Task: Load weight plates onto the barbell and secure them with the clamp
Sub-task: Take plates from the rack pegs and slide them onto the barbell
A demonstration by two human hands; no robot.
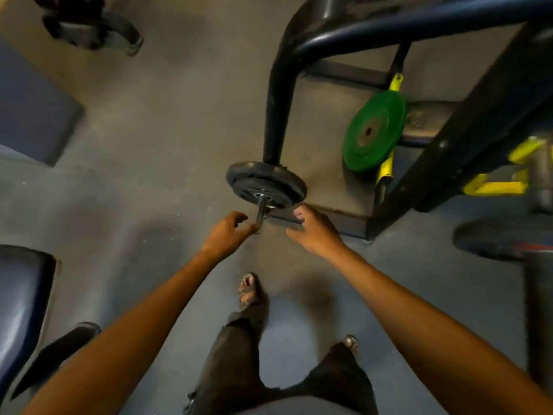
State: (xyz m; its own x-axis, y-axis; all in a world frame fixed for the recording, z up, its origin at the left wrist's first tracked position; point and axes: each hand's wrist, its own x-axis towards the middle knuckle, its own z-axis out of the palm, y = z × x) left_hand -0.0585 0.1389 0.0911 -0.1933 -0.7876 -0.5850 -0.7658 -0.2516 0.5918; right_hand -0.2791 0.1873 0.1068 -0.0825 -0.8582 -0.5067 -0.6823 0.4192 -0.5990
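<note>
Both hands reach forward at the bar end: the left hand [227, 232] curls loosely, fingertips at the tip of the barbell sleeve [261, 211] and gripping nothing I can make out, while the right hand [314, 230] hangs spread just beside it, empty, over a dark flat base piece that blur leaves hard to read. Black weight plates [266, 182] sit stacked on the sleeve, their far side and the rest of the bar hidden behind a dark frame tube [278, 94]. A green plate [374, 133] leans against the rack, well apart, and motion blur smears everything.
</note>
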